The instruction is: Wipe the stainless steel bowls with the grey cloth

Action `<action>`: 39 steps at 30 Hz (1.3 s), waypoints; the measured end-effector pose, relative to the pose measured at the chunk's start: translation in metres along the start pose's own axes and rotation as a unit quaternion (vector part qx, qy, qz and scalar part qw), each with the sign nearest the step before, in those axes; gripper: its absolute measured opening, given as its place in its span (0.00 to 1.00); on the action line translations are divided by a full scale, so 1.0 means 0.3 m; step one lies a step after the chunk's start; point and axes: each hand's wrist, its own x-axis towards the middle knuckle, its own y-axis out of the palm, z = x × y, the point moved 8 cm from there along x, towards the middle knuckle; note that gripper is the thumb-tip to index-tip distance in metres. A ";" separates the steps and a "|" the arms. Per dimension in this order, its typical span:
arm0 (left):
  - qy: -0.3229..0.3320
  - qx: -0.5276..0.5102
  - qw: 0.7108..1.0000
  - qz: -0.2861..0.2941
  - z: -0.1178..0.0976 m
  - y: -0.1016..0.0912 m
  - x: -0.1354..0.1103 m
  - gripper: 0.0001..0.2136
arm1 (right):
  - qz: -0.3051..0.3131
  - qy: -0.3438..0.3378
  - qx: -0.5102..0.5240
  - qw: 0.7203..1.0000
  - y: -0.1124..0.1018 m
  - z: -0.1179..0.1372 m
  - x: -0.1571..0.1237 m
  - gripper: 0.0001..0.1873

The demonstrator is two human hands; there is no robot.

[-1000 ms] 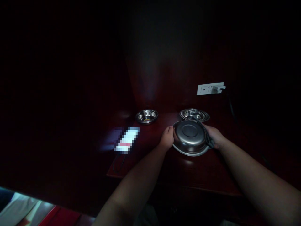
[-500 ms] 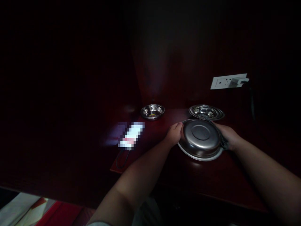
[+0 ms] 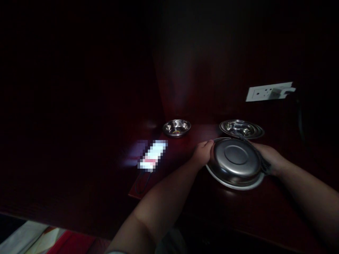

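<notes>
A steel bowl (image 3: 235,164) is held tilted above the dark red table, its round underside facing me. My left hand (image 3: 203,153) grips its left rim, thumb along the edge. At the right side my right hand (image 3: 271,158) presses a dark cloth (image 3: 265,164) against the bowl; its fingers are partly hidden behind cloth and bowl. Just behind stand nested steel bowls (image 3: 255,130), partly covered by the cloth and the held bowl. A smaller steel bowl (image 3: 177,128) with a yellow mark inside its base sits further left.
A lit phone (image 3: 153,155) with a dark strap (image 3: 143,181) lies near the table's left end. On the back wall is a white socket plate (image 3: 258,93) with a plug and cable. Red and pale fabric (image 3: 71,243) shows at lower left.
The view has shifted a little, so everything appears slightly further right and lower. Both hands keep their hold on the bowl, which looks slightly nearer.
</notes>
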 end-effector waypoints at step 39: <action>-0.127 -0.047 0.991 0.011 -0.023 -0.003 -0.035 0.18 | 0.107 0.007 0.051 0.993 0.043 -0.013 0.036 0.13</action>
